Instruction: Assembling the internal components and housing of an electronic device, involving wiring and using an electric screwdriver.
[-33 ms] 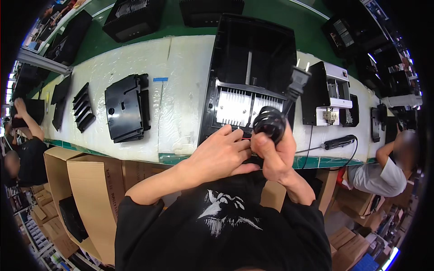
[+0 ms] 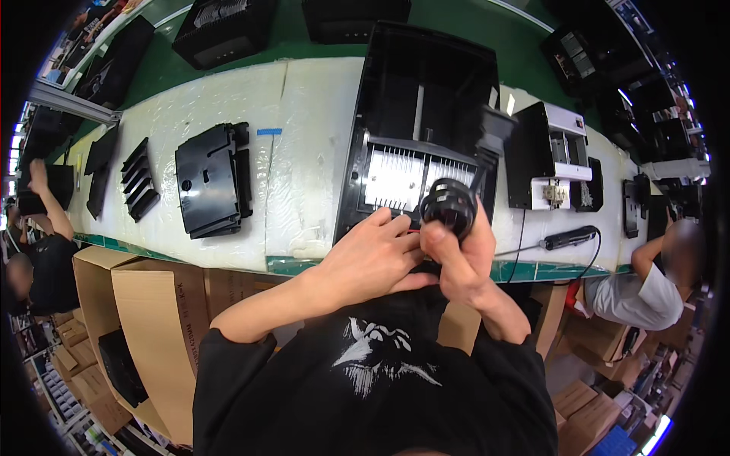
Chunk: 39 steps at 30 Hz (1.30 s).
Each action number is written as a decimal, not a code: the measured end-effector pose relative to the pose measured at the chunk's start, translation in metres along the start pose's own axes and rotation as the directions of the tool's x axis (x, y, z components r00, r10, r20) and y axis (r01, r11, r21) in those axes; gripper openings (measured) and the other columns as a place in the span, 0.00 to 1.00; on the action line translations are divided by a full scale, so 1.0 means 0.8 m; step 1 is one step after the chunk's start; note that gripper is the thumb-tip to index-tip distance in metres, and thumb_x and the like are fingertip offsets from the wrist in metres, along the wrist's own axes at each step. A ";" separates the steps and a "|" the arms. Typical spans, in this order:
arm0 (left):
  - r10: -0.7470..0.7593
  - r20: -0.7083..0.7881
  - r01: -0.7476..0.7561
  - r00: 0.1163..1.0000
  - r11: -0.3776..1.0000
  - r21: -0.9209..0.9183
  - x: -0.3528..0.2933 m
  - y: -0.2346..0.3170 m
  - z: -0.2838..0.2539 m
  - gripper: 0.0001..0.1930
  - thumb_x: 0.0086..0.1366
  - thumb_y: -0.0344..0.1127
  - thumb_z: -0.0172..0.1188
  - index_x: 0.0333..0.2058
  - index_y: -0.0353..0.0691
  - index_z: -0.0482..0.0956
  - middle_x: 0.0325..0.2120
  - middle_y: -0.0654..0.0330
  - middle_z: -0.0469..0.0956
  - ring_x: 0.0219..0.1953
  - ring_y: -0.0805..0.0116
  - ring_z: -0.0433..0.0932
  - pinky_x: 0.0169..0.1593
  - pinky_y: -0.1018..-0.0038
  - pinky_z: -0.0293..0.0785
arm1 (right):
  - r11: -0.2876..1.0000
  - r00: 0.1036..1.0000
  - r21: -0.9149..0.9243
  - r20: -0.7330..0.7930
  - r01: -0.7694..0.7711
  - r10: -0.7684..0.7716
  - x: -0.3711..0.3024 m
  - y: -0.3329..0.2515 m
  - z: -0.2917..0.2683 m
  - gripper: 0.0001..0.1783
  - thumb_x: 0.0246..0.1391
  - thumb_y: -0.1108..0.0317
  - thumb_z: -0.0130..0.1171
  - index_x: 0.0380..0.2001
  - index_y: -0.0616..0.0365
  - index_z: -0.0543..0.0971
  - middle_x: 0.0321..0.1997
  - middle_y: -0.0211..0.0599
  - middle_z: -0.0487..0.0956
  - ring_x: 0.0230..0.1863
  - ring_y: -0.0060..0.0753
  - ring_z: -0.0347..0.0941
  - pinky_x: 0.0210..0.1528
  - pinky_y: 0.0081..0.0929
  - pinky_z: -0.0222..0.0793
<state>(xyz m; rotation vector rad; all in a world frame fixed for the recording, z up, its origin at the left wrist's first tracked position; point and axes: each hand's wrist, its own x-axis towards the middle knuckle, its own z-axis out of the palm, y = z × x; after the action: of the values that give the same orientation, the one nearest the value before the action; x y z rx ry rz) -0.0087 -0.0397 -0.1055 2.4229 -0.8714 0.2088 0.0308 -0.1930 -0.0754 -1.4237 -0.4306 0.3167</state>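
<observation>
My right hand point(image 2: 465, 262) is closed around a coiled black power cord point(image 2: 449, 204), held above the near end of a black housing point(image 2: 395, 76). The cord's plug point(image 2: 496, 128) sticks up past the coil, its prongs pointing away from me. My left hand point(image 2: 372, 257) rests at the housing's near edge, fingers bent and close together; what they grip is hidden under them. Silver finned metal plates point(image 2: 391, 176) lie inside the housing, just beyond my fingers. A bit of red shows between my hands, too small to make out.
Left on the bench are black plastic panels point(image 2: 209, 181), a slatted black part point(image 2: 139, 181) and blue tape point(image 2: 269, 132). On the right stand a white-and-black unit point(image 2: 559, 156) and a corded screwdriver point(image 2: 569, 239). Cardboard boxes point(image 2: 152, 327) sit below. People work at both sides.
The coil and plug have shifted slightly left, and the plug has turned a little. My right hand moved with them. My left hand stays at the housing's edge.
</observation>
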 end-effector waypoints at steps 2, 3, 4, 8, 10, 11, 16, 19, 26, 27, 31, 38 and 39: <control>0.018 -0.002 -0.018 1.000 0.999 0.048 0.004 0.004 0.006 0.18 0.58 0.50 0.56 0.24 0.40 0.80 0.25 0.67 0.74 0.32 0.69 0.68 0.39 0.73 0.62 | 0.999 0.999 -0.036 0.016 -0.038 0.039 0.004 0.005 -0.005 0.10 0.57 0.70 0.54 0.36 0.67 0.68 0.25 0.32 0.73 0.26 0.15 0.63 0.27 0.18 0.62; 0.024 -0.014 -0.023 1.000 0.998 0.064 0.006 0.004 0.009 0.18 0.58 0.50 0.56 0.23 0.40 0.79 0.24 0.67 0.74 0.32 0.69 0.68 0.39 0.73 0.62 | 0.995 0.999 -0.089 -0.006 -0.041 0.041 0.004 0.011 -0.010 0.11 0.57 0.69 0.54 0.36 0.67 0.68 0.24 0.31 0.72 0.25 0.14 0.62 0.25 0.17 0.61; 0.021 -0.009 -0.021 1.000 0.998 0.064 0.010 0.007 0.010 0.18 0.58 0.50 0.56 0.23 0.40 0.79 0.24 0.67 0.74 0.32 0.69 0.68 0.39 0.73 0.62 | 0.992 1.000 -0.123 -0.030 0.001 -0.005 0.011 0.012 -0.016 0.07 0.58 0.70 0.52 0.34 0.64 0.68 0.21 0.29 0.71 0.22 0.14 0.62 0.23 0.17 0.60; -0.059 0.044 0.052 0.997 0.990 0.134 -0.006 0.021 0.012 0.16 0.54 0.48 0.61 0.28 0.40 0.79 0.25 0.64 0.71 0.34 0.68 0.69 0.40 0.73 0.64 | 0.990 0.975 0.053 -0.172 -0.134 0.141 0.040 -0.001 -0.034 0.05 0.57 0.70 0.53 0.30 0.59 0.69 0.21 0.26 0.70 0.20 0.14 0.63 0.24 0.14 0.59; -0.090 -0.223 0.133 0.971 0.973 0.188 -0.015 0.030 0.022 0.17 0.54 0.48 0.61 0.34 0.41 0.78 0.25 0.65 0.70 0.33 0.68 0.69 0.40 0.73 0.64 | 0.974 0.972 -0.216 -0.235 -0.066 0.014 0.051 0.006 -0.062 0.09 0.55 0.68 0.58 0.30 0.61 0.70 0.22 0.26 0.71 0.23 0.15 0.66 0.27 0.14 0.61; -0.125 -0.214 0.171 0.969 0.962 0.214 -0.020 0.037 0.024 0.19 0.52 0.45 0.63 0.41 0.42 0.78 0.26 0.66 0.70 0.33 0.68 0.69 0.39 0.72 0.64 | 0.881 0.966 -0.472 -0.237 -0.026 -0.099 0.050 0.004 -0.075 0.16 0.50 0.65 0.63 0.35 0.65 0.71 0.30 0.33 0.74 0.33 0.24 0.70 0.37 0.20 0.65; -0.136 -0.315 0.152 0.939 0.988 0.026 -0.034 0.035 0.016 0.20 0.46 0.37 0.68 0.41 0.44 0.78 0.37 0.67 0.74 0.36 0.67 0.70 0.41 0.69 0.64 | 0.636 0.947 -0.771 -0.200 0.005 -0.250 0.017 0.016 -0.096 0.28 0.45 0.62 0.65 0.48 0.67 0.71 0.53 0.45 0.68 0.54 0.40 0.65 0.56 0.29 0.58; -0.207 -0.341 0.260 0.917 0.959 0.116 -0.050 0.025 -0.008 0.20 0.43 0.38 0.69 0.38 0.44 0.79 0.39 0.67 0.75 0.42 0.64 0.72 0.48 0.62 0.63 | 0.652 0.916 -0.754 -0.204 0.077 -0.345 -0.042 0.024 -0.097 0.30 0.41 0.61 0.67 0.48 0.63 0.73 0.55 0.47 0.68 0.57 0.45 0.64 0.58 0.36 0.59; -0.067 -0.202 0.074 0.977 0.997 0.027 -0.075 -0.026 0.008 0.18 0.40 0.29 0.67 0.33 0.47 0.76 0.36 0.67 0.73 0.46 0.65 0.73 0.57 0.58 0.62 | 0.342 0.959 -0.940 -0.078 0.021 -0.274 -0.123 0.060 -0.045 0.35 0.27 0.73 0.73 0.45 0.56 0.72 0.56 0.44 0.65 0.62 0.53 0.57 0.61 0.43 0.55; -0.018 -0.204 0.030 0.979 0.998 0.056 -0.078 -0.032 0.007 0.17 0.41 0.29 0.67 0.34 0.47 0.76 0.34 0.67 0.72 0.44 0.66 0.73 0.57 0.58 0.63 | 0.344 0.960 -0.939 -0.090 0.007 -0.266 -0.123 0.062 -0.046 0.35 0.27 0.73 0.73 0.45 0.56 0.72 0.56 0.44 0.65 0.62 0.53 0.57 0.61 0.43 0.55; 0.111 -0.190 -0.093 0.976 0.990 0.102 -0.083 -0.055 0.009 0.15 0.45 0.28 0.65 0.34 0.49 0.77 0.28 0.68 0.68 0.38 0.69 0.72 0.56 0.60 0.66 | 0.192 0.921 -0.971 0.061 0.145 -0.386 -0.119 0.081 -0.058 0.31 0.23 0.80 0.66 0.40 0.55 0.71 0.52 0.39 0.67 0.60 0.50 0.57 0.58 0.40 0.57; 0.149 -0.308 -0.117 0.939 0.986 0.121 -0.096 -0.053 0.032 0.13 0.47 0.29 0.64 0.32 0.52 0.77 0.26 0.70 0.67 0.33 0.72 0.70 0.54 0.65 0.68 | 0.265 0.881 -0.940 0.066 0.212 -0.469 -0.122 0.093 -0.058 0.20 0.24 0.81 0.59 0.28 0.57 0.71 0.43 0.38 0.74 0.57 0.49 0.60 0.52 0.41 0.65; 0.144 -0.306 -0.114 0.941 0.987 0.114 -0.097 -0.051 0.033 0.13 0.47 0.29 0.64 0.32 0.52 0.77 0.26 0.70 0.67 0.33 0.72 0.70 0.54 0.65 0.68 | 0.266 0.870 -0.939 0.065 0.219 -0.489 -0.126 0.095 -0.057 0.18 0.26 0.81 0.59 0.29 0.58 0.72 0.42 0.40 0.74 0.56 0.48 0.61 0.50 0.46 0.69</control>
<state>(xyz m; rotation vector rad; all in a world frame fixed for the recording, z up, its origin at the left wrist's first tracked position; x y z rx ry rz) -0.0447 0.0140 -0.1708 2.3297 -0.8891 0.6796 -0.0330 -0.2700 -0.1649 -2.4022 -0.7913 -0.6420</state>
